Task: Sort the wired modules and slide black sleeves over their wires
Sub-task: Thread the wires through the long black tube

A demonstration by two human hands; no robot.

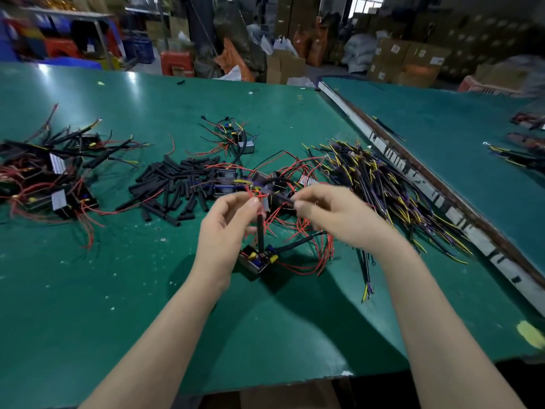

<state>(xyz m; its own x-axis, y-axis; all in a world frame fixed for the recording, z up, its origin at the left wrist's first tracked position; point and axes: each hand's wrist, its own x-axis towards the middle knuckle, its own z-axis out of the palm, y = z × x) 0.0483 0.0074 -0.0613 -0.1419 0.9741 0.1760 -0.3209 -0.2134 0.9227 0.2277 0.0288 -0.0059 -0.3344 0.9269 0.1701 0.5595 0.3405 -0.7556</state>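
Your forearms come in from six o'clock, and between them, just past your wrists, sits the module (257, 259) you are working on, tilted on the green bench (88, 290) with a black sleeve (260, 233) standing up from it. Your left hand (228, 228) has its grip closed in a pinch at the top of that sleeve, where red wires (298, 231) sprout out. Your right hand (339, 216) pinches what looks like a second dark sleeve or wire end near its fingertips; motion blur keeps me from saying which. At about eleven o'clock from your hands lies the heap of loose black sleeves (174, 187), still plentiful. At nine o'clock a pile of modules (50, 184) shows black-covered leads, so those look finished. Straight ahead at twelve o'clock, more modules (233, 180) lie tangled in bare red wire, one more (241, 140) beyond them. At two o'clock spreads a large bundle of yellow and purple wires (383, 187). By my judgement you are partway through: some units sleeved, several waiting.
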